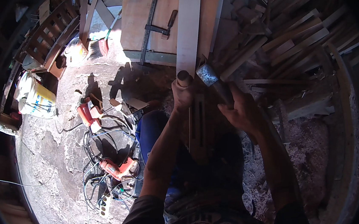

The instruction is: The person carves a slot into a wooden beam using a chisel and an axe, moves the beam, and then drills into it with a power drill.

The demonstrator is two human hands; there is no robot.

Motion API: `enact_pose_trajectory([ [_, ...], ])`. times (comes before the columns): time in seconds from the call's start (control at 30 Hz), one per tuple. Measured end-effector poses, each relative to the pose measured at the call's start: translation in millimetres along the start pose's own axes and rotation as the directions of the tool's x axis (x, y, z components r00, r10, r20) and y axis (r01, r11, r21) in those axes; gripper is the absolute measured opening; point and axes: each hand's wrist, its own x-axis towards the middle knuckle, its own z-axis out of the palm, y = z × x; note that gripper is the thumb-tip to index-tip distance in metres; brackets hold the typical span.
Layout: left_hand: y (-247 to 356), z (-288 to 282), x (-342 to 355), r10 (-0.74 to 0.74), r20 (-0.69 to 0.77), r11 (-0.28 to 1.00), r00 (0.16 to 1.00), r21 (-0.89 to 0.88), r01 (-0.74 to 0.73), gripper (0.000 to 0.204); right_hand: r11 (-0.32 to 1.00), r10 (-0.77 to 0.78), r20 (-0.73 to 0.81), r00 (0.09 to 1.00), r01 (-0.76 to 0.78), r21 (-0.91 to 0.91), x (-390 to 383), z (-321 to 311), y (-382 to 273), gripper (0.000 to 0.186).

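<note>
My left hand is closed around an upright chisel. Its round handle faces up toward me, and the blade is hidden below my fist. Just to the right, my right hand grips the dark handle of a hammer. The shiny hammer head hangs beside the chisel's top, a small gap apart. A long pale board runs away from me beyond my left hand. Under my hands, between my legs, lies a slotted wooden piece, partly in shadow.
A bar clamp lies on a wooden panel. To the left on the floor are a red power tool, a red drill, tangled cords and a white-and-yellow bucket. Scrap wood is piled at right.
</note>
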Motion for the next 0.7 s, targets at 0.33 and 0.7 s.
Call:
enact_pose_trajectory([
  [0.33,-40,-4,11,0.071,0.118,0.996,0.991,-0.055,-0.065,0.016,0.953,-0.215,0.041,0.976,0.218,-0.211,25,-5,-21,0.046],
  [0.7,-73,-7,10,-0.003,0.136,0.991,0.991,0.136,-0.016,0.034,0.879,-0.275,0.145,0.95,0.31,-0.362,49,4,-1,0.052],
])
